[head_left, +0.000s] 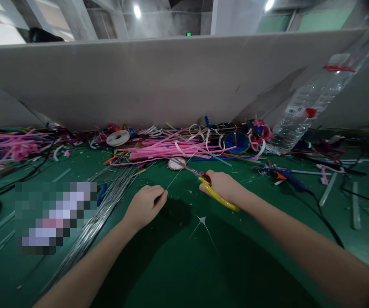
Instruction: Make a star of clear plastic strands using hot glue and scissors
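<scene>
My left hand (146, 205) is closed with thumb and fingers pinched on a thin wire (174, 179). The wire slants up and to the right from the fingertips. In my right hand (221, 186) is a pair of scissors (215, 195) with yellow handles, its metal blades pointing up and left. The blades cross the wire's line, but I cannot tell whether they touch it. Just behind the blade tips lies a small round white piece with a red-brown rim (177, 164). A loose bundle of thin metal wires (99, 218) lies to the left of my left hand.
Pink fuzzy stems (168, 149) and a white spool (118, 137) lie along the back panel (159, 81). A plastic bottle (309, 109) leans at the right. A blue glue gun (289, 179) with a cord and clear sticks (328, 189) rest on the green table (184, 265).
</scene>
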Motion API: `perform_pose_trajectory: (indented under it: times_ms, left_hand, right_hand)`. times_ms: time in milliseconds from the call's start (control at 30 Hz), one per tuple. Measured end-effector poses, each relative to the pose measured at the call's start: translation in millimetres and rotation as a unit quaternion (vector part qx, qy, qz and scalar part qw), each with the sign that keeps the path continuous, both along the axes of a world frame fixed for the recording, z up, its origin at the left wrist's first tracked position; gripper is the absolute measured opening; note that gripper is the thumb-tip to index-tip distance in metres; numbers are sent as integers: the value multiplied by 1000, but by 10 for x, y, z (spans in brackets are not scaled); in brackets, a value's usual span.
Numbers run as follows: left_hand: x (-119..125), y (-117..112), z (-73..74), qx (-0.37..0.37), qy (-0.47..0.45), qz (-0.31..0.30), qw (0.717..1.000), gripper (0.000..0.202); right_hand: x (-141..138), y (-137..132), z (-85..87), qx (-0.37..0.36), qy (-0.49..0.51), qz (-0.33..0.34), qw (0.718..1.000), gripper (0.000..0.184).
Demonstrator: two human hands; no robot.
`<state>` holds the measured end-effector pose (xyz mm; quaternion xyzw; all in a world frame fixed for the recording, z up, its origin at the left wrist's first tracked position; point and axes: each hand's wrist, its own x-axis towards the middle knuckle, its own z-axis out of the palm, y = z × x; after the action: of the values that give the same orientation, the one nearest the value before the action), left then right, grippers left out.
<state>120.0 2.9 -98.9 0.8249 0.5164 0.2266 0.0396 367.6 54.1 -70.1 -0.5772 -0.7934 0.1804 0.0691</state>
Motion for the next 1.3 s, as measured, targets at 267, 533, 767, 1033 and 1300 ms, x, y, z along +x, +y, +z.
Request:
perform_pose_trajectory:
  times_ms: [267,533,767,1033,1300]
  left_hand:
    - [-50,-133,2,-152,37,35,987,37]
    - [-67,-203,-12,-184,23,47,982,34]
    - [-81,-186,-43,-179,21,52,982,31]
    - [-70,-176,44,-173,-14,73,982,31]
    - [-60,-177,90,-179,-41,91,979,33]
  right_hand:
    - [-245,175,294,-102,-157,106,977,49]
    - [-382,175,293,-83,-202,124,968,54]
    - [-389,168,268,-54,-205,124,969,51]
    - [-317,119,254,-16,-173,120,977,47]
    - [-212,50,235,47,-157,105,981,46]
